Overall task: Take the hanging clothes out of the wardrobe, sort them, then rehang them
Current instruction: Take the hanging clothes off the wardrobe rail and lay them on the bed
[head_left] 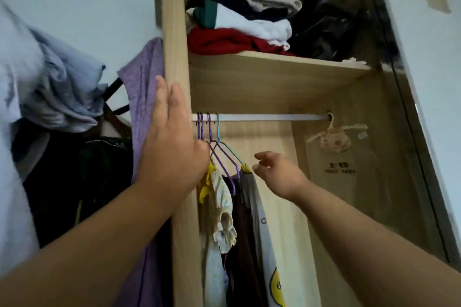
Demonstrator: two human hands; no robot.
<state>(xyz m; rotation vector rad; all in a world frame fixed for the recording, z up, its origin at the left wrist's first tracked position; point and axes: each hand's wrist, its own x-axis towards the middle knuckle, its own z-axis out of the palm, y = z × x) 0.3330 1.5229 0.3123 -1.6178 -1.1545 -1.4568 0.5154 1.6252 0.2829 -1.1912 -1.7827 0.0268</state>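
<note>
Left hand (pixel 172 137): flat, fingers straight and together pointing up, palm pressed on the front edge of the side panel (pixel 174 32) of the wardrobe (pixel 274 87). It holds nothing.
Right hand (pixel 279 174): empty, fingers loosely curled, thumb and forefinger a narrow gap apart, just beside the shoulder of the teal hanger (pixel 218 129). Touching or not, I cannot tell.
Hanging clothes (pixel 239 232): bunched at the left end of the white rail (pixel 262 117), between the two hands.
Pieces: a cream ruffled garment (pixel 219 207), a dark maroon one, and a grey-white buttoned one with a yellow face print (pixel 264 232).
Hangers: thin wire, the purple hangers (pixel 222 164) crowded against the teal one.
Shelf (pixel 274 60): pale wood-grain board carrying a soft folded stack (pixel 239 30) of red, white and grey, with a crumpled black bag (pixel 324 27) beside it.
Rail's right end: a small pale hanger (pixel 331 137) with a limp cream item.
Outside, left: a purple textured garment (pixel 144 107) against the side panel, behind the left hand; rumpled blue-grey cloth (pixel 62 82) over dark clothes (pixel 74 169).
</note>
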